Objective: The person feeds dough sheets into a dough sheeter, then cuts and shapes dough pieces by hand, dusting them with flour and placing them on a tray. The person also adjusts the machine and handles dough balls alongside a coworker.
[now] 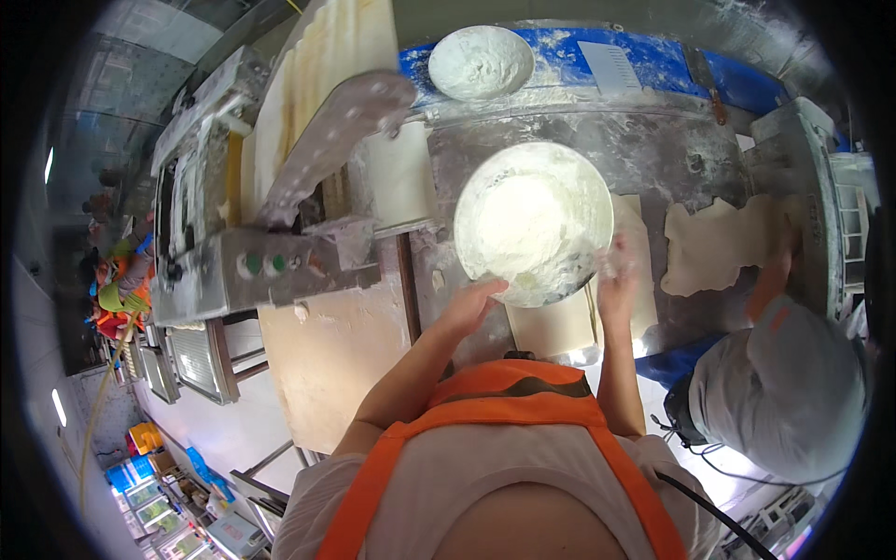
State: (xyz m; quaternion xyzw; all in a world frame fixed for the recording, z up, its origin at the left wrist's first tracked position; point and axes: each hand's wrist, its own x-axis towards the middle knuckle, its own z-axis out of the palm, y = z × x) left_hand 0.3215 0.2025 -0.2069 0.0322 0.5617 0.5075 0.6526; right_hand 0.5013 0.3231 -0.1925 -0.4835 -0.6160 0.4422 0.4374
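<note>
A wide round bowl (483, 262) holding a heap of white flour (528, 217) is in front of my body, over the metal worktable. My left hand (472, 306) grips its near-left rim, with the thumb over the edge. At the right rim, my right hand (616, 276) is blurred by motion; whether it touches the bowl is unclear. Flat pale dough sheets (549, 325) lie partly beneath the bowl, and another sheet (637, 238) extends past its right side.
A dough-rolling machine (269, 276) with green buttons stands left. Behind are a second flour bowl (481, 64), a white scraper (609, 66) and a knife (703, 80). At right, a co-worker (784, 392) reaches toward an irregular dough sheet (717, 241) beside another machine (801, 154).
</note>
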